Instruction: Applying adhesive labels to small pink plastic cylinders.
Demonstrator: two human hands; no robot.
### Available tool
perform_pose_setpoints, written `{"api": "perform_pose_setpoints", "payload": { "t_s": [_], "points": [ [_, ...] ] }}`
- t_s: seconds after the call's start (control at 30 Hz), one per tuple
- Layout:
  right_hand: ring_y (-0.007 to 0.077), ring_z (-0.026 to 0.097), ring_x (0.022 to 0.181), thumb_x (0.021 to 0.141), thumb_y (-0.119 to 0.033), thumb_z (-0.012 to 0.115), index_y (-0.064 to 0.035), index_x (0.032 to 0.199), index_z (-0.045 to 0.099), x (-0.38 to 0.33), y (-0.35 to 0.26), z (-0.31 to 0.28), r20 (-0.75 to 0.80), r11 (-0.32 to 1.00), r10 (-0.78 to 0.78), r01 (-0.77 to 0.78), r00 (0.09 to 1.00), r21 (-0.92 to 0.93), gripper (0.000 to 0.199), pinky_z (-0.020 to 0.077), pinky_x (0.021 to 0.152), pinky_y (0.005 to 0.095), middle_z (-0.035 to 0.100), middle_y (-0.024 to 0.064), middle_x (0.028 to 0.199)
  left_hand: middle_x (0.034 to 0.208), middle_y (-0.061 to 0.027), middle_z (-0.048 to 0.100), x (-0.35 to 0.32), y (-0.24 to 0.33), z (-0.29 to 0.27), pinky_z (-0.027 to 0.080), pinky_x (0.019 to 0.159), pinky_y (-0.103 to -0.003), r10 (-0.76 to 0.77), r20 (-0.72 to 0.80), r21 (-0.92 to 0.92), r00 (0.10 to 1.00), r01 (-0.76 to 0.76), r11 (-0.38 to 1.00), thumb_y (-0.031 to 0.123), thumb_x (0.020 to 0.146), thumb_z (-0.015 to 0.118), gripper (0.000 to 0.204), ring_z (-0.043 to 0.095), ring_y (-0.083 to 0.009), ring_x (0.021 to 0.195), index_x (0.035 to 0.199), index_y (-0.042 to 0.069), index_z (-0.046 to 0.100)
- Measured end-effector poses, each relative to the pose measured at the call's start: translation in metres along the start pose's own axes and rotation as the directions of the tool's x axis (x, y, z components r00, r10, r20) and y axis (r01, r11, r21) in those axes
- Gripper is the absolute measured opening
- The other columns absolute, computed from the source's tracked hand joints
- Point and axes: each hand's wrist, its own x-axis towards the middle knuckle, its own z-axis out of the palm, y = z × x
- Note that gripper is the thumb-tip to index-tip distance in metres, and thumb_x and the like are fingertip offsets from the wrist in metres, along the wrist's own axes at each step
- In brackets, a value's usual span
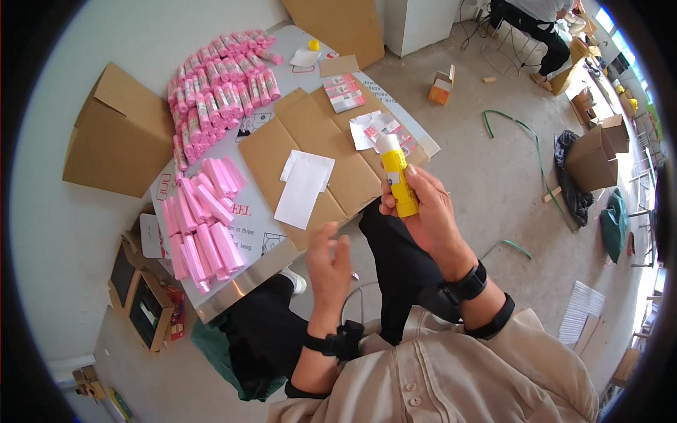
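My right hand (434, 215) is closed around a yellow glue stick (400, 185), held upright with its white tip bare at the top. My left hand (328, 264) hangs just off the table's near edge, its fingers loosely curled and apart, with nothing seen in it. Closest to it are small white paper slips (305, 194), overlapping on a flattened cardboard sheet (310, 127). Beyond the glue stick, more slips with pink print (388, 132) lie on the cardboard, partly hidden by it. A stack of pink printed labels (344, 92) rests farther back.
Wrapped pink rolls (218, 84) are heaped at the table's far left, with plain pink rolls (204, 225) nearer. A yellow cap (314, 45) sits at the back. An open carton (116, 137) stands left. On the floor are a small orange box (441, 86) and green strapping (539, 148). Someone sits far right.
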Motion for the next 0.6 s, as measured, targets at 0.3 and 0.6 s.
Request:
{"api": "perform_pose_setpoints", "payload": {
  "t_s": [0.3, 0.6],
  "points": [
    [0.0114, 0.055, 0.068, 0.093, -0.027, 0.056, 0.0024, 0.11, 0.056, 0.019, 0.034, -0.011, -0.036, 0.952, 0.177, -0.18, 0.984, -0.247, 0.034, 0.046, 0.065, 0.0246, 0.059, 0.0086, 0.085, 0.131, -0.0216, 0.047, 0.063, -0.071, -0.02, 0.033, 0.105, -0.046, 0.313, 0.114, 0.589, 0.943, -0.317, 0.743, 0.004, 0.083, 0.06, 0.043, 0.041, -0.038, 0.125, 0.123, -0.005, 0.048],
    [0.01, 0.055, 0.063, 0.09, -0.025, 0.061, 0.0027, 0.108, 0.058, 0.047, 0.046, -0.009, -0.086, 0.911, 0.155, -0.176, 0.984, -0.372, 0.033, 0.0452, 0.059, 0.0221, 0.063, 0.0099, 0.081, 0.132, -0.0182, 0.048, 0.09, -0.094, -0.018, 0.035, 0.105, -0.043, 0.333, 0.15, 0.596, 0.931, -0.354, 0.72, 0.013, 0.085, 0.061, 0.041, 0.043, -0.034, 0.125, 0.122, -0.002, 0.052]
  ]
}}
